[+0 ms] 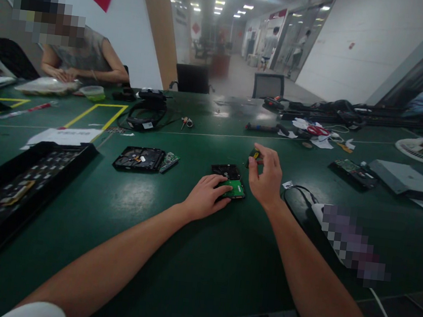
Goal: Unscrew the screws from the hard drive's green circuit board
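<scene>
In the head view a hard drive (239, 188) lies on the green table with its green circuit board up. My left hand (207, 194) rests over its left part, fingers across the board and thumb along the near edge. Just above and right of the drive, my right hand (265, 175) is raised off the table. Its thumb and fingertips pinch a small black-and-yellow tool (254, 154); most of it is hidden, so its exact kind is unclear. Behind the drive, a black drive casing (226, 171) touches or nearly touches it.
An opened hard drive (129, 158) and a loose circuit board (169, 162) lie left. A long black tray (27, 193) stands further left. To the right are a power strip (334, 238) with its cable, a drive (354, 173) and a grey metal box (409, 180). Another person sits across, back left.
</scene>
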`<state>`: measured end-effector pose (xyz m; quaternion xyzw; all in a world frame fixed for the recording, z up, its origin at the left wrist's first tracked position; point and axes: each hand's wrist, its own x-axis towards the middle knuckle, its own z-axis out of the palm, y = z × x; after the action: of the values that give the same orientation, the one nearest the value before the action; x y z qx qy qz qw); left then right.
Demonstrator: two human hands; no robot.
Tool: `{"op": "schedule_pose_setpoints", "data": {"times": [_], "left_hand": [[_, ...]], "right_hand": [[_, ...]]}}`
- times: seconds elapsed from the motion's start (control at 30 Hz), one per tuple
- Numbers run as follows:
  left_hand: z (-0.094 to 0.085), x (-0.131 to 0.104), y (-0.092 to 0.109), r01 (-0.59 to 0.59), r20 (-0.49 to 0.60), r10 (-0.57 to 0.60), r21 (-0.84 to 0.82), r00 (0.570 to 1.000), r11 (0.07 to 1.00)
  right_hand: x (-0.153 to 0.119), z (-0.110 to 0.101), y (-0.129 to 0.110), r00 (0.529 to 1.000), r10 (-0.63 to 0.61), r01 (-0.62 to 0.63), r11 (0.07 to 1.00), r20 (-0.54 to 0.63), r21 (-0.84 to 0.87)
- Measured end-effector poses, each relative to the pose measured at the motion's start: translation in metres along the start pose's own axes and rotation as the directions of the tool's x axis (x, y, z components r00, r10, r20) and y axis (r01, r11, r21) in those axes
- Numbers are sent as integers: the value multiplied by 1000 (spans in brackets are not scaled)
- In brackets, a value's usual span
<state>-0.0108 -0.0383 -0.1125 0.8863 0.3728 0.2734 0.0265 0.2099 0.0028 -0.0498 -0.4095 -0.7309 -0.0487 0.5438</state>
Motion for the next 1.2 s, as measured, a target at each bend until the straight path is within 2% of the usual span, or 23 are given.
{"op": "schedule_pose_setpoints", "data": {"times": [0.9, 1.2], "left_hand": [[-1, 1, 0, -3, 6, 3, 20, 1000, 1000], [1, 0, -1, -1, -3, 1, 2, 1000, 1000]], "right_hand": [[-1, 0, -1, 999, -19, 19, 1000, -27, 9], [0, -1, -2, 1000, -18, 18, 1000, 3, 16]]}}
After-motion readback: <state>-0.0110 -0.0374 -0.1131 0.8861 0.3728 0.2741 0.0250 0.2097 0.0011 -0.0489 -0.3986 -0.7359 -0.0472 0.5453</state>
